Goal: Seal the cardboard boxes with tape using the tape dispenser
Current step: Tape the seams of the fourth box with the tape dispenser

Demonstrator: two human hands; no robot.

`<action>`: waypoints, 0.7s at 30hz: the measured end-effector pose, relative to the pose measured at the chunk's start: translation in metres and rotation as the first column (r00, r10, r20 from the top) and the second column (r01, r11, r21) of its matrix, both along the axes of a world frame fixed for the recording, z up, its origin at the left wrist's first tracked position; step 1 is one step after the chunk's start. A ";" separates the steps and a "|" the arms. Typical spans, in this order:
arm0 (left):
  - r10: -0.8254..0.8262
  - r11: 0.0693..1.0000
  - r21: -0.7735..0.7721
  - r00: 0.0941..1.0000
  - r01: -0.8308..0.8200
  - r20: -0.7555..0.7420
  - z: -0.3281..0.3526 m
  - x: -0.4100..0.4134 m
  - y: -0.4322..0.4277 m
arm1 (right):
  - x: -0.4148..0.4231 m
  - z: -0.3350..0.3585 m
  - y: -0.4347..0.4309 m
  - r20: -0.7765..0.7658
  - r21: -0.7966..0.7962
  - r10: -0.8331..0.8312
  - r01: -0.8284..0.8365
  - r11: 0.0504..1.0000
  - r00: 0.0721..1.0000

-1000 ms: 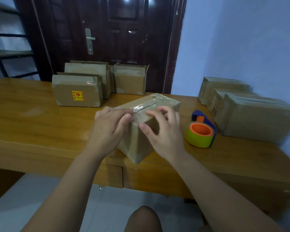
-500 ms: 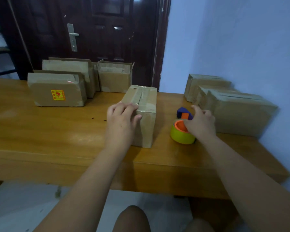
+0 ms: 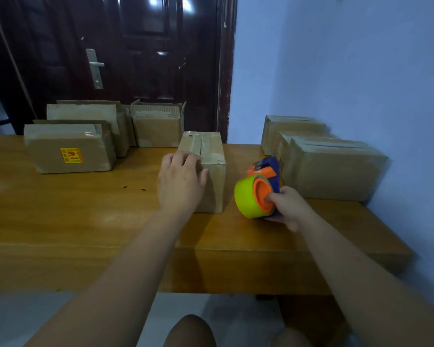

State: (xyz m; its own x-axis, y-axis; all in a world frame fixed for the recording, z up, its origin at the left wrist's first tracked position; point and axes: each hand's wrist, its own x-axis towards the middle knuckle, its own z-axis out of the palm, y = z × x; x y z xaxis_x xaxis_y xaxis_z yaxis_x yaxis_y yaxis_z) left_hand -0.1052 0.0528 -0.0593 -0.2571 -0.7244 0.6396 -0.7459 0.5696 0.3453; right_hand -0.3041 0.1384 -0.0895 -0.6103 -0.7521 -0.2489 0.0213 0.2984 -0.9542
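Orange-cored tape dispenser [image 3: 257, 194], lying on the tabletop [image 3: 73, 209] a moment ago, is now raised in our curled right grip [image 3: 286, 209] beside the taped box [image 3: 211, 156], which our spread left grip [image 3: 182, 181] steadies, likely for another strip.

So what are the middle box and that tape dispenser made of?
The middle box looks like matte brown cardboard, dull and fibrous. A shiny clear tape strip runs along its top. The tape dispenser is probably hard plastic, with a smooth orange hub and blue frame, and it holds a yellow-green roll.
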 end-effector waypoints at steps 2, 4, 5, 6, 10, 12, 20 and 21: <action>-0.080 0.993 -0.093 0.996 0.076 -0.046 0.003 -0.005 0.019 | 0.010 0.000 0.006 0.111 -0.111 0.008 0.005 0.994 0.994; -0.233 0.972 -0.052 0.965 0.228 -0.123 0.007 -0.015 0.045 | 0.019 -0.002 0.011 0.166 -0.221 0.000 0.038 0.974 0.986; -0.286 0.956 0.028 0.946 0.294 -0.154 0.009 -0.021 0.056 | 0.025 -0.003 0.013 0.173 -0.269 -0.016 0.063 0.961 0.985; -0.310 0.937 0.112 0.936 0.330 -0.169 0.011 -0.027 0.063 | 0.030 -0.004 0.016 0.163 -0.314 -0.033 0.084 0.946 0.986; -0.265 0.921 0.247 0.949 0.302 -0.173 0.015 -0.043 0.072 | 0.042 -0.010 0.031 -0.105 -0.433 -0.111 0.056 0.900 0.988; -0.261 0.909 0.271 0.939 0.317 -0.222 0.015 -0.048 0.074 | 0.043 -0.011 0.039 -0.326 -0.430 -0.152 -0.003 0.903 0.933; -0.210 0.908 0.184 0.790 0.376 -0.576 0.014 -0.045 0.076 | 0.041 -0.017 0.049 -0.518 -0.478 -0.202 -0.085 0.874 0.831; -0.199 0.881 0.217 0.747 0.420 -0.634 0.014 -0.043 0.073 | 0.039 -0.017 0.050 -0.492 -0.481 -0.176 -0.098 0.871 0.853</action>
